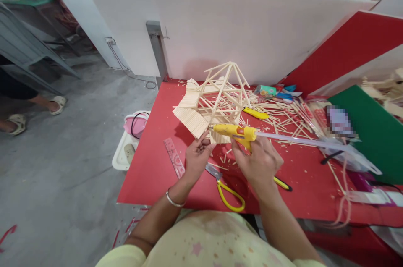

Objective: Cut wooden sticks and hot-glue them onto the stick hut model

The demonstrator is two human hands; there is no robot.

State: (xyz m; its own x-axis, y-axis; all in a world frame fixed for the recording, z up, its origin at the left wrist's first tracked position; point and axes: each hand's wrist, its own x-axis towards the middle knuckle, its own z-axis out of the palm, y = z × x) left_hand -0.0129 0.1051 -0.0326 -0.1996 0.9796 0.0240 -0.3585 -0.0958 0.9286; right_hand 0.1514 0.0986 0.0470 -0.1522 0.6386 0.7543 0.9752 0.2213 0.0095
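Note:
A model house frame of thin wooden sticks stands on the red table, with slatted stick panels around its lower part. My left hand pinches the near edge of the model between thumb and fingers. In my right hand is a yellow hot glue gun, its nozzle at the panel edge just above my left fingertips. A long clear glue stick sticks out of its back. Between my forearms lie scissors with yellow handles; a clear ruler is left of my left hand.
Loose sticks and a yellow cutter lie behind the glue gun. Another cutter is by my right wrist. A plastic bag and pink cord are at right. White boards border the back; a person's feet show at left.

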